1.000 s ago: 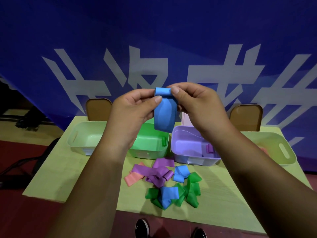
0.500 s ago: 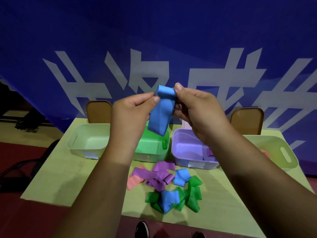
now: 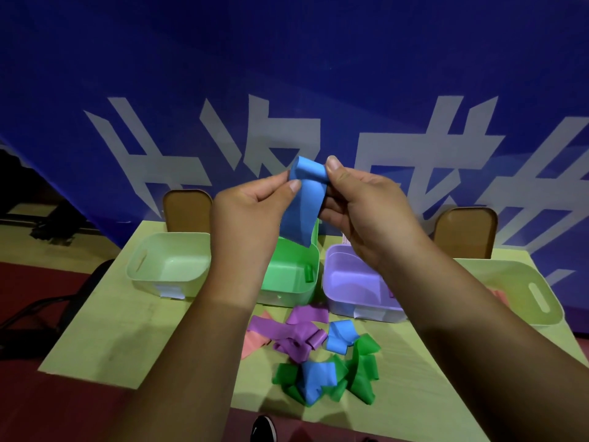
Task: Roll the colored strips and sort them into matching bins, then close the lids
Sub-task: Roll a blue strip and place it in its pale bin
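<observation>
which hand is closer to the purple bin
Right. The right hand is raised just above the purple bin; the left hand is over the green bin beside it, both pinching the blue strip.

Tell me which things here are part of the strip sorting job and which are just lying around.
Part of the job:
- blue strip, pinched by left hand and right hand
- loose strips on the table
- pale green bin, green bin, purple bin, yellow-green bin

Just around:
- brown chair backs
- blue banner
- black shoe
</observation>
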Tool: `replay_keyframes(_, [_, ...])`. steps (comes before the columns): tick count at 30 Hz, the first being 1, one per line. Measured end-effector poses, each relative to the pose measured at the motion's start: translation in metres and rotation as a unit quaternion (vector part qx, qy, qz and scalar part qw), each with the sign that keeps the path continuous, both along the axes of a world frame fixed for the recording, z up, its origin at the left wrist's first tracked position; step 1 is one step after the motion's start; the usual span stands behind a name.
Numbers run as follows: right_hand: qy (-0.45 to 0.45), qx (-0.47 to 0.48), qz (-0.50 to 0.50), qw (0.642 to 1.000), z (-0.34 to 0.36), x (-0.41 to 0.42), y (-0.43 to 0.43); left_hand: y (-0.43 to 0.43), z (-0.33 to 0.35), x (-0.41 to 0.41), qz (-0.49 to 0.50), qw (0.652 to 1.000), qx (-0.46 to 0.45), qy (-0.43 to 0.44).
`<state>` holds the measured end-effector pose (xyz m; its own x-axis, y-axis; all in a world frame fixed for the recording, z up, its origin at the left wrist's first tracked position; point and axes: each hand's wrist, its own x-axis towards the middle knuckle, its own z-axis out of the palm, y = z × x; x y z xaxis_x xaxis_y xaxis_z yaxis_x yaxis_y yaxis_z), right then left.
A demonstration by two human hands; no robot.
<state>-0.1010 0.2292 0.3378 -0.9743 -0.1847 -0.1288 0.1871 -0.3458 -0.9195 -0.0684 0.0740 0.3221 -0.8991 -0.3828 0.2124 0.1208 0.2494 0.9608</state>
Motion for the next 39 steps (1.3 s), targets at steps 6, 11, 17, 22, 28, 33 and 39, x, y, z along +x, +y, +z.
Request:
replay_keyframes(6, [0.015,0.008,-0.007,1.000,-0.007,-0.007,-0.002,-0.006,0.005,-0.004,0.011,0.999,-0.029,-0.013])
replay_keyframes(11, [0.052,0.015,-0.006,0.999,-0.018,-0.012,-0.007,-0.007,0.006,-0.006,-0.003,0.999,0.019,-0.037])
replay_keyframes(17, [0.073,0.062,-0.021,0.995,-0.022,-0.014,-0.008,-0.009,0.006,-0.007,-0.023,0.993,0.091,-0.066])
replay_keyframes(22, [0.135,0.133,-0.039,0.981,-0.022,-0.014,-0.007,-0.013,0.008,-0.006,-0.037,0.990,0.116,-0.073])
replay_keyframes(28, [0.166,0.166,-0.033,0.972,-0.023,-0.015,-0.010,-0.019,0.005,-0.006,-0.022,0.991,0.103,-0.077])
replay_keyframes(33, [0.186,0.180,-0.030,0.965,-0.025,-0.014,-0.011,-0.020,0.004,-0.006,-0.018,0.992,0.094,-0.077])
replay_keyframes(39, [0.197,0.204,-0.028,0.958,-0.024,-0.015,-0.010,-0.020,0.005,-0.007,-0.025,0.993,0.090,-0.070])
